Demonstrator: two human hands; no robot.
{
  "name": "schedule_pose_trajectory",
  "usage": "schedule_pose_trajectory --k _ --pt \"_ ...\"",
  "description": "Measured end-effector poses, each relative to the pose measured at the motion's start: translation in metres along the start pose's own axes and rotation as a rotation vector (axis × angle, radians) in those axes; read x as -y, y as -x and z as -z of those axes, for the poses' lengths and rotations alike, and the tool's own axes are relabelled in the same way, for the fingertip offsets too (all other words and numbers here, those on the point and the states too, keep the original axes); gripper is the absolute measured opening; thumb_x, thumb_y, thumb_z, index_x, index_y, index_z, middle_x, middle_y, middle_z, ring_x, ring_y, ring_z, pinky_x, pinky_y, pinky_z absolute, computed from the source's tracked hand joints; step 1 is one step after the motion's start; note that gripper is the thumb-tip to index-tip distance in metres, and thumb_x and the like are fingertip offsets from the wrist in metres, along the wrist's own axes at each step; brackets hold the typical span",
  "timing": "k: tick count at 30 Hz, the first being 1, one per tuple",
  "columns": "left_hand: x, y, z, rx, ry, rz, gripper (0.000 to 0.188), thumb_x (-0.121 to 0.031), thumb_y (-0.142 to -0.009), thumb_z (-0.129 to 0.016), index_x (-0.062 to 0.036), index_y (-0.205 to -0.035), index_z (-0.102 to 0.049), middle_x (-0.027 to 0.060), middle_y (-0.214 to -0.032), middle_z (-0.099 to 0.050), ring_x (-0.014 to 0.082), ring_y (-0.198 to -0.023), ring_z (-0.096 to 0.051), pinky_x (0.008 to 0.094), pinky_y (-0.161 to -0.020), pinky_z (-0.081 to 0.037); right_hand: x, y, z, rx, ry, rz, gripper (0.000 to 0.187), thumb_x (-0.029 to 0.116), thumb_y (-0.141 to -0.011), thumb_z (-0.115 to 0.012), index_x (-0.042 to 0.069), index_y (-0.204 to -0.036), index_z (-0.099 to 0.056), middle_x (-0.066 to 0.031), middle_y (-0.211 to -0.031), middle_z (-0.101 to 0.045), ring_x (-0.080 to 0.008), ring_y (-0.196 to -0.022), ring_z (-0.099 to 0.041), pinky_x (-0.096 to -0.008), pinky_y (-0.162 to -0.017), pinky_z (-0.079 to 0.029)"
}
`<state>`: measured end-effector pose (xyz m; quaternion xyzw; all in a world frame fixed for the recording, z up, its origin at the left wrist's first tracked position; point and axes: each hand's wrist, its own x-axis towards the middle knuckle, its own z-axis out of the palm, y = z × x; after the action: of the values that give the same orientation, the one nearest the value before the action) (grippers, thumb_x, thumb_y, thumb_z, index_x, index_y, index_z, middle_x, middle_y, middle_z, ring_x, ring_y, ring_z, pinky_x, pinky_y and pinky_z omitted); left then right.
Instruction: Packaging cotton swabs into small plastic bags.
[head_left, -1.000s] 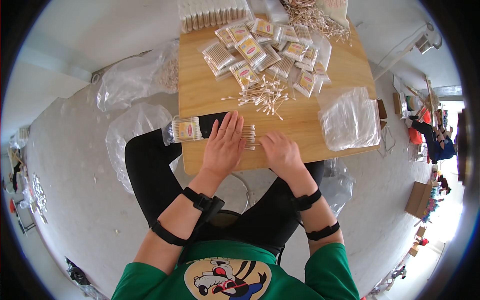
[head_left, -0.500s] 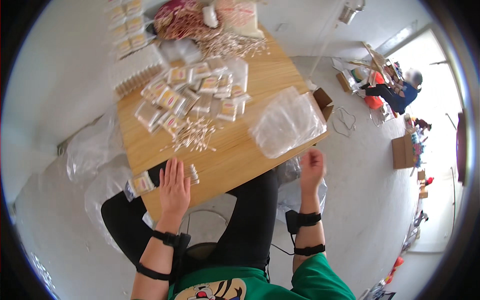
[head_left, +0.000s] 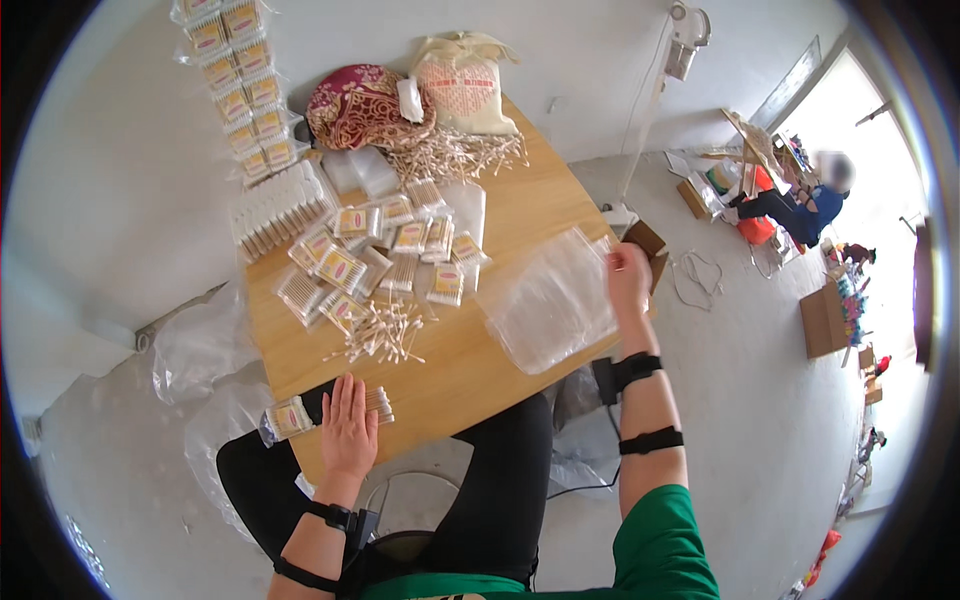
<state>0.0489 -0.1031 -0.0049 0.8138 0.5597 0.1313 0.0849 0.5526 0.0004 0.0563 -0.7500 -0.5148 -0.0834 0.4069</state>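
My left hand [head_left: 350, 425] lies flat, fingers stretched out, on a black strip [head_left: 316, 402] near the front left of the table. A bundle of cotton swabs [head_left: 380, 404] sticks out to the right from under it. On its left is a clear packet of cotton swabs [head_left: 290, 417] with a yellow and white label. My right hand [head_left: 628, 280] is at the table's right edge, its fingers closed at the far right corner of the clear plastic bags [head_left: 550, 310]. How many bag layers the fingers pinch cannot be made out.
Loose cotton swabs [head_left: 385, 332] and a heap of labelled packets [head_left: 342, 268] cover the table's left middle. Farther back are white swab bundles [head_left: 280, 212], a swab pile [head_left: 460, 153], a patterned cloth [head_left: 350, 105] and a cream bag [head_left: 462, 90]. An open carton [head_left: 645, 240] stands beyond the right edge.
My right hand has moved from in front of the table's right corner away from me to the corner of the plastic bags. The left hand stays in place; the whole view has tilted up.
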Motion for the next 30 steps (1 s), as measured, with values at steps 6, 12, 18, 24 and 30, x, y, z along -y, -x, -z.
schedule_pose_trajectory --k 6,12,18,24,30 --pt "-0.004 -0.003 0.007 0.014 0.041 0.021 0.055 -0.024 -0.097 -0.053 -0.0019 -0.146 -0.042 0.0178 -0.156 -0.036 0.0347 -0.145 -0.034 0.0523 -0.118 -0.026 0.092 0.0 -0.104 0.376 -0.155 0.008 0.013 0.016 -0.089 -0.065 0.006 -0.096 -0.069 -0.0136 -0.1 -0.069 -0.0344 -0.096 -0.065 -0.0424 -0.083 -0.052" --pt "-0.003 -0.006 0.013 0.053 0.067 0.037 0.056 -0.025 -0.095 -0.055 -0.0017 -0.145 -0.043 0.0182 -0.155 -0.038 0.0345 -0.144 -0.035 0.0535 -0.117 -0.028 0.129 -0.063 -0.181 0.468 -0.04 -0.059 0.019 0.024 -0.088 -0.069 0.007 -0.096 -0.07 -0.0135 -0.1 -0.069 -0.0338 -0.099 -0.065 -0.0424 -0.086 -0.052" --pt "-0.003 -0.001 0.013 0.115 0.116 0.077 0.06 -0.029 -0.094 -0.058 -0.0041 -0.146 -0.043 0.0155 -0.155 -0.038 0.033 -0.145 -0.035 0.0544 -0.117 -0.026 0.15 -0.082 -0.243 0.454 0.158 -0.141 0.025 0.029 -0.09 -0.066 0.008 -0.103 -0.07 -0.0151 -0.108 -0.07 -0.0354 -0.107 -0.065 -0.0449 -0.091 -0.052" --pt "-0.005 0.0 0.018 0.118 0.168 0.071 0.058 -0.028 -0.095 -0.057 -0.0037 -0.145 -0.044 0.0148 -0.154 -0.04 0.0326 -0.144 -0.035 0.0535 -0.117 -0.026 0.123 -0.093 -0.269 0.45 0.285 -0.198 0.025 0.029 -0.092 -0.06 0.01 -0.105 -0.07 -0.0162 -0.104 -0.071 -0.0363 -0.1 -0.067 -0.0479 -0.087 -0.053" --pt "-0.002 -0.003 0.019 0.071 0.188 0.069 0.059 -0.025 -0.094 -0.059 -0.0005 -0.145 -0.043 0.0188 -0.154 -0.039 0.0338 -0.144 -0.036 0.0521 -0.118 -0.027 0.125 -0.054 -0.206 0.381 -0.085 -0.137 0.016 0.02 -0.091 -0.065 0.006 -0.097 -0.071 -0.0157 -0.093 -0.071 -0.0297 -0.085 -0.07 -0.0409 -0.077 -0.055"
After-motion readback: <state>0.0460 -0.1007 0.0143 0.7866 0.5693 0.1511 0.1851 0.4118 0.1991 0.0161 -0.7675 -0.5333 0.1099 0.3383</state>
